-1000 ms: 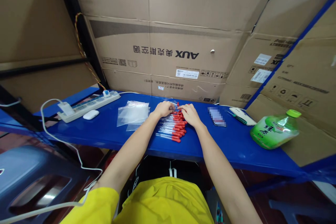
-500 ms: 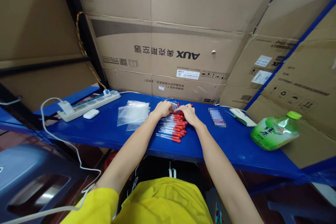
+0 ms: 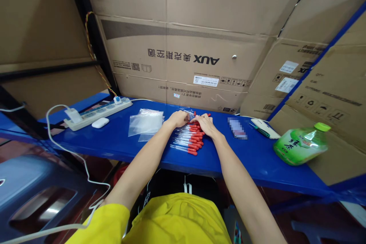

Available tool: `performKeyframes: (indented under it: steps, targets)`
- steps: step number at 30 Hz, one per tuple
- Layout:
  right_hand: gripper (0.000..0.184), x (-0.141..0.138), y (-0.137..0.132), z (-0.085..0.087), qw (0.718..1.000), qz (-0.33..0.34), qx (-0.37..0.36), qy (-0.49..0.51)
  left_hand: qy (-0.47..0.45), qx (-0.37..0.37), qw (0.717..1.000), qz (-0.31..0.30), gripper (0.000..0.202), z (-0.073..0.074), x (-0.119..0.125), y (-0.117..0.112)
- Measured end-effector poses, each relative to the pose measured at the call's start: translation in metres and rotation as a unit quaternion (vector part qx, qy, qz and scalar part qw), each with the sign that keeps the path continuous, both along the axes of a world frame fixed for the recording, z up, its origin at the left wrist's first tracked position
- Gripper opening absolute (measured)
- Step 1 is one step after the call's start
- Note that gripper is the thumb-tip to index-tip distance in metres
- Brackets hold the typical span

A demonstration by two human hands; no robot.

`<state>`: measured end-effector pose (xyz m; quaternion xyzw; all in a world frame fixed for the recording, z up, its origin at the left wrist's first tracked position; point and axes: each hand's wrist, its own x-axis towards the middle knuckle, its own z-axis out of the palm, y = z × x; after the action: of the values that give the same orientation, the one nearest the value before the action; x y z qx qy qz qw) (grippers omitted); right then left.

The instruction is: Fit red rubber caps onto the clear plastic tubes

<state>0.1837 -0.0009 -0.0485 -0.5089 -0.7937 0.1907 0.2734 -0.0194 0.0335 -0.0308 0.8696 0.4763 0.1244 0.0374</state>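
Observation:
A row of glass droppers with red rubber bulbs (image 3: 192,140) lies on the blue tabletop (image 3: 243,160), the glass stems pointing left and the bulbs right. At the far end of the row, my left hand (image 3: 180,118) is closed around the glass stems of some droppers. My right hand (image 3: 204,124) reaches in from the bulb side, its curled fingers closed on red bulbs there. The fingertips of both hands nearly meet, and they hide how many droppers they hold. Clear plastic bags (image 3: 147,122) lie in a loose pile left of my left hand.
On the left are a power strip (image 3: 98,113) with a plugged-in white cable and a small white case (image 3: 100,122). To the right lie a phone (image 3: 237,128), a green pen-like tool (image 3: 263,132) and a tilted green-labelled bottle (image 3: 300,145). Cardboard (image 3: 177,34) walls the back.
The view has shifted very slightly. Both hands stay at the far end of the dropper row, with hardly any visible movement of the fingers.

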Motion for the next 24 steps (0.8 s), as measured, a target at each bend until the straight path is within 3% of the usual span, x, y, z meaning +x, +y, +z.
performKeyframes:
  steps: [7, 19, 24]
  targets:
    - [0.059, 0.0015, -0.0014, 0.0029, 0.999, -0.028, 0.016, 0.024, -0.003, -0.009, 1.0, -0.003, 0.027, 0.0008, -0.0025, 0.0005]
    - [0.054, 0.0003, 0.0043, -0.0062, 1.0, -0.014, 0.025, 0.001, 0.006, -0.014, 1.0, 0.009, 0.021, 0.001, -0.0009, -0.001]
    - [0.048, 0.0044, 0.0054, -0.0018, 0.995, -0.024, 0.084, 0.039, -0.015, -0.025, 1.0, -0.012, 0.024, -0.0024, -0.0028, 0.0041]
